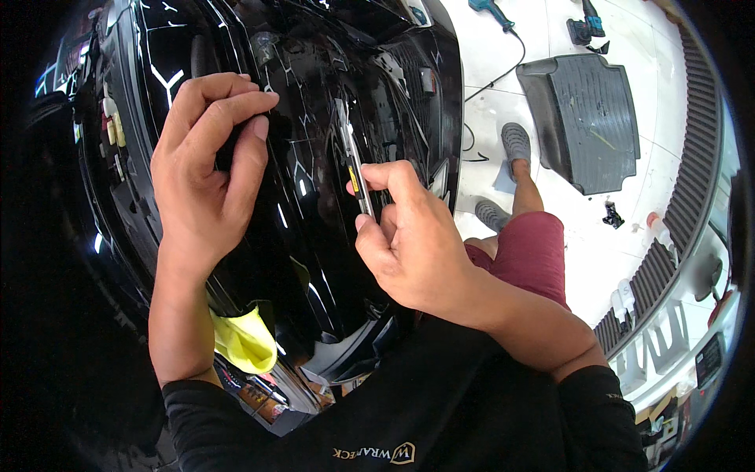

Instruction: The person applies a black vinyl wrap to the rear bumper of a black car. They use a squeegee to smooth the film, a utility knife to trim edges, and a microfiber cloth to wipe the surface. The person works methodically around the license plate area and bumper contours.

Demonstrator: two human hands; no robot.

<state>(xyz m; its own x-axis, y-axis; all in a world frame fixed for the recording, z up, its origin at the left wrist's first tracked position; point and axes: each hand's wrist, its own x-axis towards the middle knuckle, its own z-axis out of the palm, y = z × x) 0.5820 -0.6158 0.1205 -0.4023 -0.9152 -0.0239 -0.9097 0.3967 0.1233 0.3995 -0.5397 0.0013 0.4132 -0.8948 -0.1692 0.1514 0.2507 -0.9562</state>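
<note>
My right hand (417,236) holds a slim silver snap-off utility knife (356,173) with a yellow patch on its body. The thumb and fingers pinch its rear part, and its blade end points away from me, over the glossy black car panel (314,228). My left hand (208,157) is farther left at the panel, its fingers curled and the thumb close to the fingertips. Whatever may lie between those fingertips cannot be made out. A bright yellow-green cloth (248,338) hangs beside my left forearm.
On the white floor to the right lie a dark grey car mat (586,118), a teal corded tool (491,12) and a cordless drill (586,27). White bottles (624,299) stand by a ribbed dark strip (692,157). My legs in maroon shorts (527,252) are beside the car.
</note>
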